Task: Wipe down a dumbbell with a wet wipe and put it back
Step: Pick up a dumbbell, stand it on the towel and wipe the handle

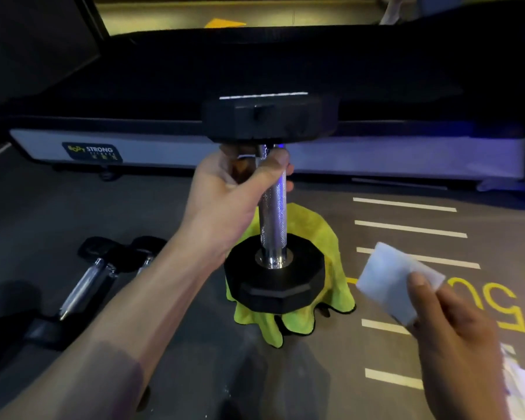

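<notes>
A black dumbbell [274,219] with a knurled chrome handle stands upright in the middle of the view. Its lower head rests on a yellow-green cloth [322,234] draped over something low on the floor. My left hand [225,192] grips the top of the handle, just under the upper head. To the right, apart from the dumbbell, my right hand [455,334] pinches a folded white wet wipe [391,280] between thumb and fingers.
Two more dumbbells [103,268] lie on the floor at the lower left. A long treadmill base [164,147] with a grey side panel runs across behind. White lines and yellow numbers [497,304] mark the grey floor at right. A pale packet [522,386] shows at the lower right edge.
</notes>
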The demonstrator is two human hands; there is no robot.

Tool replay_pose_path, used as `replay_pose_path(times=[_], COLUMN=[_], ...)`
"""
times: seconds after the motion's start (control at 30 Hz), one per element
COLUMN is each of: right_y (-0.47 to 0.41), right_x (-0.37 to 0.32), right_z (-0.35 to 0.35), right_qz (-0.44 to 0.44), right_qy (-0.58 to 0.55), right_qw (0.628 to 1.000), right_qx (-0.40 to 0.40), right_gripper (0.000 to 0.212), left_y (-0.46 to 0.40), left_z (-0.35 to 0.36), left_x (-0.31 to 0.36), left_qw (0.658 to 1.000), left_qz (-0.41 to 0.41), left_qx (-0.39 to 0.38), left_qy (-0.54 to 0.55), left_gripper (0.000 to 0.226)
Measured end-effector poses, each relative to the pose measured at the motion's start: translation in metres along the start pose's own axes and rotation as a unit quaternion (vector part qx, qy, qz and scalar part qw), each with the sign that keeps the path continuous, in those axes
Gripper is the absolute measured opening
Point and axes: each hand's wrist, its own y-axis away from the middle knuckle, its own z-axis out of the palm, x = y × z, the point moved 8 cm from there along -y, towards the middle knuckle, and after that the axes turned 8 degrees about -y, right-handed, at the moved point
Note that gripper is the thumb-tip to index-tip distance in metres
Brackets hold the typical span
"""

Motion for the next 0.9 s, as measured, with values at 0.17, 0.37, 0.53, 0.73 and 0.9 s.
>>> replay_pose_path(times=[0.17,0.37,0.53,0.73,0.9], right_y=[-0.019,-0.013,0.000,0.005,0.011], right_x=[-0.061,-0.066,-0.052,-0.054,-0.068], right_z=[0.063,0.125,0.133,0.137,0.142], right_qz=[-0.165,-0.237,-0.225,-0.247,-0.235], right_qy=[0.164,0.233,0.262,0.288,0.381], right_qw=[0.966,0.908,0.877,0.860,0.831], right_qx=[-0.110,-0.254,-0.334,-0.340,-0.329], right_gripper=[0.049,0.017,0.039,0.043,0.044], left_y=[-0.008,-0.008,-0.006,-0.010,-0.018], left_z=[-0.014,-0.015,-0.020,-0.028,-0.012], left_x=[-0.002,0.002,0.014,0.056,0.083], left_qw=[0.999,0.998,0.995,0.922,0.829], left_qz=[-0.010,-0.007,0.020,0.173,0.254], left_qx=[0.028,0.051,0.077,0.075,-0.049], left_qy=[-0.020,-0.021,-0.058,-0.338,-0.496], left_gripper=[0.009,0.030,0.093,0.089,0.066])
